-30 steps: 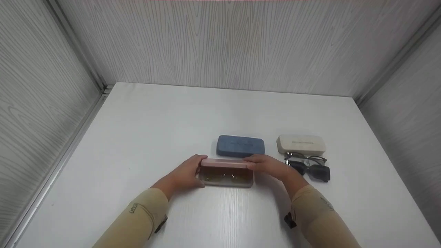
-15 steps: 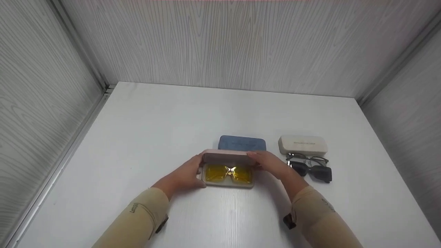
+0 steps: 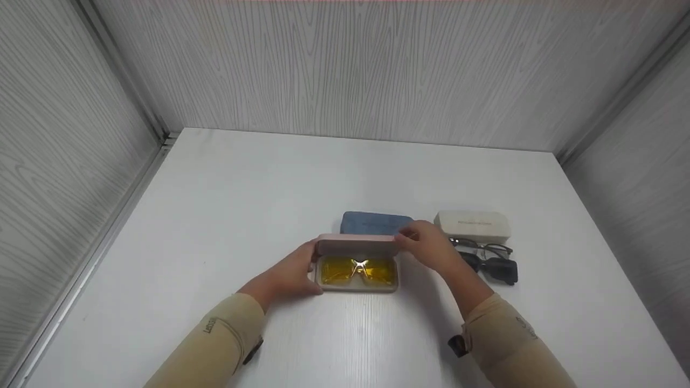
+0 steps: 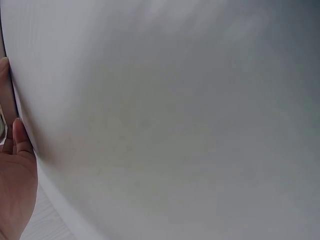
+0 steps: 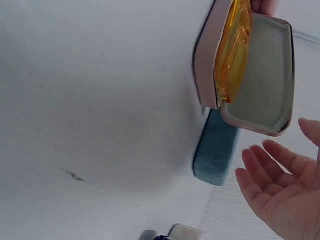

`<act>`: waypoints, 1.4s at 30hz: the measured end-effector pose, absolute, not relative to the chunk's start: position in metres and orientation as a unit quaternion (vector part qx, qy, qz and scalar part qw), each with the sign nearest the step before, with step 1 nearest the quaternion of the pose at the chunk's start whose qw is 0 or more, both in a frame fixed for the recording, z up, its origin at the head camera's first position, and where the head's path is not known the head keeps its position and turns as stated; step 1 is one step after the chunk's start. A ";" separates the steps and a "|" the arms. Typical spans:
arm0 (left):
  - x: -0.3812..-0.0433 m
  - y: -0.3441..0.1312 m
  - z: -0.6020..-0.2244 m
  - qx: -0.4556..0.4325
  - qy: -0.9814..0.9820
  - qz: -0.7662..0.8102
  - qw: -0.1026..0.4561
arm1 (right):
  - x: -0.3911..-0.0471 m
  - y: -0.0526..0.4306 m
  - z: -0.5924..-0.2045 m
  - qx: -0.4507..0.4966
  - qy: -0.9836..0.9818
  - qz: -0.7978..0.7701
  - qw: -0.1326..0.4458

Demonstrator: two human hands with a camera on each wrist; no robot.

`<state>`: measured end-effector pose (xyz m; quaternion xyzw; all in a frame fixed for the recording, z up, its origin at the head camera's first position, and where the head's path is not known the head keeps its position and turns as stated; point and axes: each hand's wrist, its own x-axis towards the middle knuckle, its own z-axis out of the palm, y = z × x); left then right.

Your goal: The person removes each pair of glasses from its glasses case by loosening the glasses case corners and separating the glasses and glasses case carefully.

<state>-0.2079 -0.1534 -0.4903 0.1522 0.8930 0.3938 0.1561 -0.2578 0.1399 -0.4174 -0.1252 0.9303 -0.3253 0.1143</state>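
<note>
A pink glasses case (image 3: 357, 237) stands with its lid raised at the middle of the table. Inside lie yellow-lensed glasses (image 3: 337, 271), seen also in the right wrist view as orange-yellow glasses (image 5: 234, 55). My left hand (image 3: 285, 274) grips the case's left end, thumb at the front and fingers toward the back. Beside the lid's right corner is my right hand (image 3: 428, 247); in the right wrist view this right hand (image 5: 285, 187) has loosely bent fingers, apart from the lid. The left wrist view catches only part of the left hand (image 4: 17, 185) at its edge.
Right behind the pink case lies a blue glasses case (image 3: 372, 222). To the right are a cream glasses case (image 3: 474, 225), thin-framed glasses (image 3: 497, 250) and dark sunglasses (image 3: 498, 270), partly behind the right hand. Panels wall the table at the back and both sides.
The pink case's lid has swung up from nearly closed, uncovering the yellow-lensed glasses. My right hand has since come off the lid, moving slightly right and back. My left hand has stayed put.
</note>
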 end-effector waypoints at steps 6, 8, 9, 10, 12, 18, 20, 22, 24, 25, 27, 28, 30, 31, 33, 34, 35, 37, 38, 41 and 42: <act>-0.207 -0.153 -0.490 0.154 0.892 0.397 0.154 | -0.246 0.136 -0.407 -0.151 0.927 -0.340 0.047; -0.207 -0.153 -0.490 0.155 0.891 0.399 0.152 | -0.240 0.132 -0.406 -0.162 0.924 -0.346 0.031; -0.206 -0.153 -0.490 0.151 0.892 0.398 0.154 | -0.237 0.130 -0.407 -0.167 0.922 -0.348 0.026; -0.206 -0.153 -0.490 0.149 0.893 0.397 0.155 | -0.233 0.127 -0.408 -0.167 0.921 -0.350 0.025; -0.206 -0.153 -0.489 0.145 0.894 0.395 0.156 | -0.226 0.121 -0.411 -0.173 0.918 -0.357 0.023; -0.207 -0.153 -0.488 0.142 0.897 0.389 0.156 | -0.213 0.104 -0.428 -0.203 0.918 -0.339 0.026; -0.208 -0.153 -0.488 0.142 0.896 0.391 0.155 | -0.211 0.101 -0.434 -0.217 0.922 -0.321 0.027; -0.208 -0.153 -0.488 0.143 0.895 0.393 0.155 | -0.211 0.098 -0.441 -0.228 0.924 -0.305 0.030; -0.208 -0.153 -0.489 0.144 0.895 0.394 0.154 | -0.211 0.095 -0.448 -0.236 0.926 -0.292 0.033; -0.208 -0.153 -0.489 0.146 0.894 0.395 0.152 | -0.211 0.094 -0.451 -0.237 0.927 -0.288 0.036; -0.207 -0.154 -0.489 0.148 0.894 0.395 0.151 | -0.211 0.092 -0.456 -0.235 0.929 -0.283 0.044; -0.207 -0.154 -0.488 0.148 0.895 0.393 0.151 | -0.211 0.091 -0.458 -0.233 0.929 -0.282 0.046; -0.207 -0.154 -0.488 0.149 0.896 0.391 0.150 | -0.211 0.089 -0.461 -0.226 0.931 -0.281 0.052; -0.207 -0.154 -0.488 0.149 0.896 0.391 0.150 | -0.211 0.088 -0.462 -0.219 0.933 -0.282 0.054; -0.207 -0.154 -0.488 0.146 0.898 0.387 0.152 | -0.211 0.087 -0.465 -0.212 0.935 -0.278 0.058; -0.207 -0.154 -0.488 0.143 0.899 0.384 0.154 | -0.211 0.087 -0.466 -0.211 0.936 -0.276 0.058; -0.207 -0.154 -0.488 0.143 0.899 0.385 0.155 | -0.211 0.086 -0.466 -0.209 0.936 -0.275 0.059; -0.207 -0.154 -0.488 0.141 0.899 0.385 0.156 | -0.213 0.085 -0.468 -0.212 0.937 -0.270 0.054; -0.207 -0.154 -0.488 0.142 0.899 0.384 0.156 | -0.213 0.084 -0.468 -0.216 0.938 -0.267 0.049; -0.207 -0.155 -0.489 0.146 0.899 0.382 0.153 | -0.215 0.082 -0.471 -0.228 0.938 -0.259 0.033; -0.208 -0.155 -0.489 0.147 0.900 0.382 0.152 | -0.215 0.081 -0.471 -0.230 0.938 -0.256 0.027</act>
